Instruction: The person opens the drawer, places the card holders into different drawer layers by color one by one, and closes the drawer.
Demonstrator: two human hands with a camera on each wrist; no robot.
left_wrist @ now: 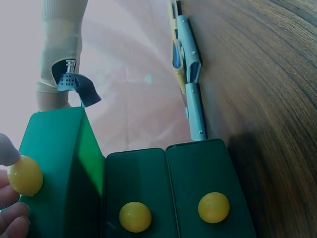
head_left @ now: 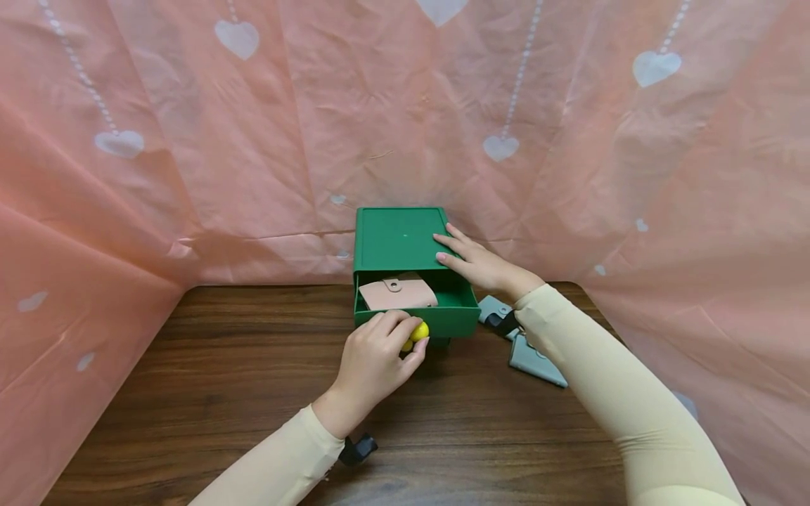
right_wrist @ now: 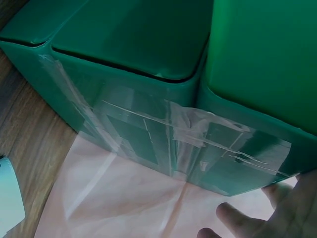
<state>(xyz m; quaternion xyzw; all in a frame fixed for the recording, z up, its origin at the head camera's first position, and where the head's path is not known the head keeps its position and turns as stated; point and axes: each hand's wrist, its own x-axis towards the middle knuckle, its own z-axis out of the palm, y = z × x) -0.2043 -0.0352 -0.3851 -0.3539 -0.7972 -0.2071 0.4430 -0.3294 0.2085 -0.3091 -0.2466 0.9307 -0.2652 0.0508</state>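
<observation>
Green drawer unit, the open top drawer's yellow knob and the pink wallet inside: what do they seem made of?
Green drawer unit: satin, probably plastic; smooth, moulded-looking faces with rounded edges.
Yellow knob: glossy, likely plastic or painted wood; smooth surface with highlights.
Pink wallet: matte, perhaps leather or imitation leather; no glare, snap-fastened tab.

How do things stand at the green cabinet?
Left hand pinching yellow top knob. Right hand at cabinet right edge. Top drawer open, pink wallet inside. Nothing seen blocking drawer front.
</observation>
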